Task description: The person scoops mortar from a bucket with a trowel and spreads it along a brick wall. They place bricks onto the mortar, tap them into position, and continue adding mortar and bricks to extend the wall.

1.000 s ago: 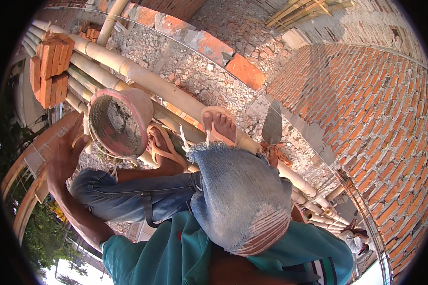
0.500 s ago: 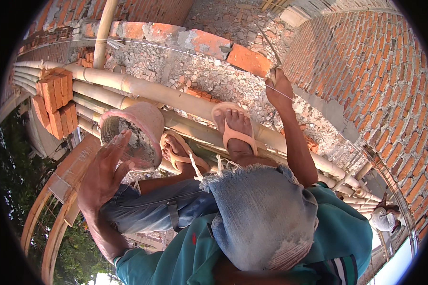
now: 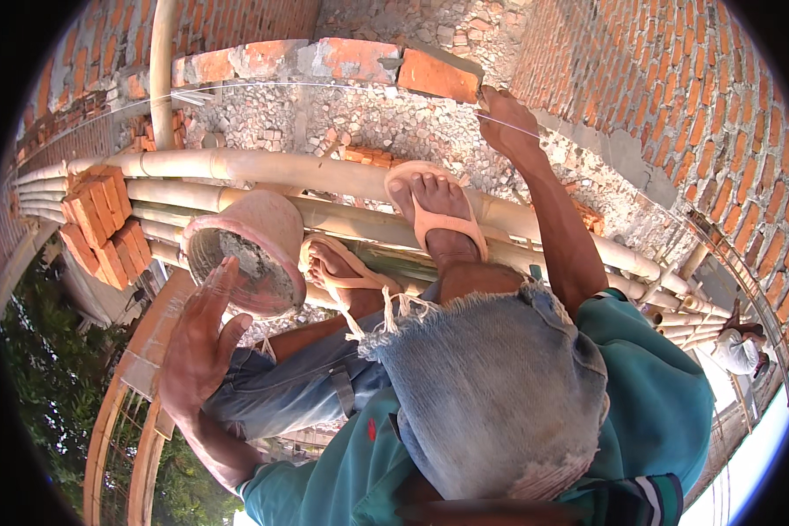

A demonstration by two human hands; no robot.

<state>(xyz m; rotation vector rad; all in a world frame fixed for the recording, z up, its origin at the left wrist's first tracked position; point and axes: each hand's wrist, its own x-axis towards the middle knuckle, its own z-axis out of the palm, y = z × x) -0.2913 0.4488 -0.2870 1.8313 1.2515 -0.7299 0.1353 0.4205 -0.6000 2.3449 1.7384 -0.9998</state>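
My right hand [image 3: 510,127] is closed around the handle of a trowel [image 3: 482,100] at the right end of an orange brick [image 3: 438,76]. Little of the trowel's blade can be made out. That brick is the last one at the right of a mortared brick course [image 3: 355,60]. A thin white string [image 3: 316,84] runs along the near side of the course and passes by my right hand. My left hand [image 3: 195,355] is open, its fingers stretched out by the rim of a tilted pinkish bucket [image 3: 267,223]. Grey mortar [image 3: 252,265] lies inside the bucket.
My sandalled feet [image 3: 443,210] rest on bamboo poles [image 3: 324,167]. A stack of bricks [image 3: 101,219] sits on the poles at left, and an upright pole [image 3: 162,79] stands behind. Rubble [image 3: 263,118] covers the ground below. A brick wall [image 3: 640,79] rises at right; another person [image 3: 741,351] is far right.
My right hand and trowel have moved up and slightly left to the brick's end; the long blade no longer stands out above the hand. My left hand stays by the bucket. The view has shifted slightly.
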